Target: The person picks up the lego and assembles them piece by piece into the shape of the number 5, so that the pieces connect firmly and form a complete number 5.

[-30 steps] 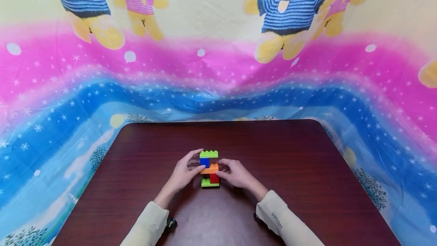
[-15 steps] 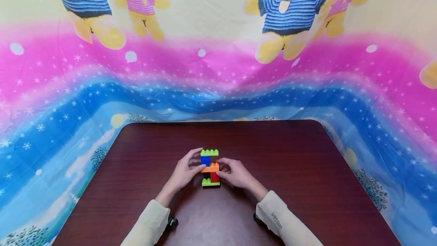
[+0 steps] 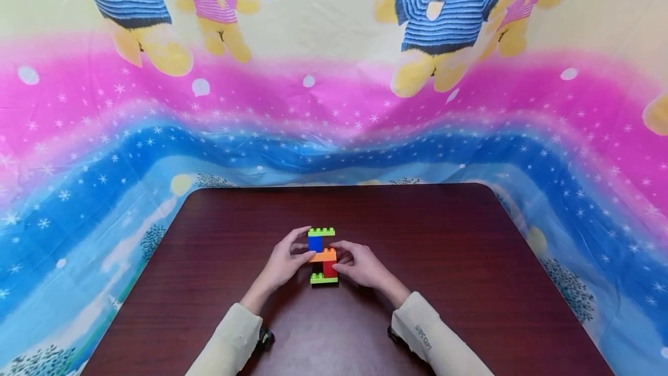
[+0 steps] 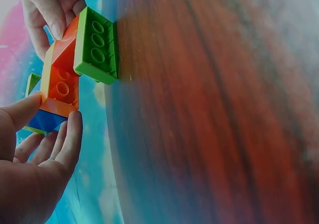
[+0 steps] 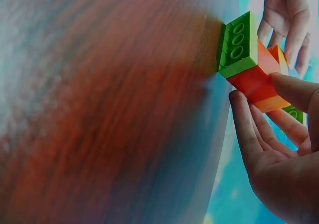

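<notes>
A stack of toy building bricks [image 3: 330, 269] is held between my two hands in the head view. From its bottom up it has a green brick [image 5: 239, 45], a red brick [image 5: 251, 82], an orange brick [image 4: 61, 87], a blue brick [image 3: 315, 243] and a green top brick [image 3: 321, 232]. My left hand [image 3: 284, 263] pinches the stack around the orange and blue bricks, thumb in front. On the other side, my right hand [image 3: 360, 263] grips the red and orange bricks between thumb and fingers. Both wrist views show the hollow underside of the bottom green brick.
A dark reddish-brown table [image 3: 209, 283] lies beneath the hands. Behind it hangs a cloth [image 3: 334, 103] printed with bears and snowflakes. Dark wrist straps [image 3: 264, 338] show at the light sleeves [image 3: 224, 341].
The brick stack has shifted very slightly to the right and away in the head view, and the left hand with it. Both hands keep the same grip.
</notes>
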`<action>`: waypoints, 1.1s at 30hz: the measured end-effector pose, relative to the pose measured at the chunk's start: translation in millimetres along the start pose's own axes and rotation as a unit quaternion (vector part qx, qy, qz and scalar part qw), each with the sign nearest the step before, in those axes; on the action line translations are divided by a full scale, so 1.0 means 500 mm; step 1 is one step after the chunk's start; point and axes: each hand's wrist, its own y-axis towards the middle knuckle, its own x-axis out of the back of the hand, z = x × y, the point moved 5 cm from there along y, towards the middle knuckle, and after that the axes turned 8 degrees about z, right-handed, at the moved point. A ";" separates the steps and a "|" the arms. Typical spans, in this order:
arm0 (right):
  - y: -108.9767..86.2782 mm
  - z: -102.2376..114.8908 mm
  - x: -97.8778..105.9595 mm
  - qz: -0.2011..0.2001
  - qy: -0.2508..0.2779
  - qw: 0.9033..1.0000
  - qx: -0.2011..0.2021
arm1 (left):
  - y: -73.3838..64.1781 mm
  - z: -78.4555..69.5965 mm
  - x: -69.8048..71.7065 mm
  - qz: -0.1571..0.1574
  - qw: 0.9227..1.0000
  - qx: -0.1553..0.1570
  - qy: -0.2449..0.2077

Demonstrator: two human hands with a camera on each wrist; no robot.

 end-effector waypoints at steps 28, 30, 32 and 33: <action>0.001 -0.006 -0.002 0.003 -0.010 1.000 -0.016 | 0.009 0.014 -0.005 0.033 0.999 0.020 -0.009; 0.002 -0.008 -0.003 0.005 -0.013 1.000 -0.020 | 0.010 0.017 -0.006 0.036 0.999 0.025 -0.009; 0.001 -0.009 -0.004 0.007 -0.016 1.000 -0.024 | 0.010 0.020 -0.008 0.041 0.999 0.033 -0.013; 0.001 -0.010 -0.004 0.008 -0.018 1.000 -0.024 | 0.011 0.022 -0.009 0.042 0.998 0.035 -0.014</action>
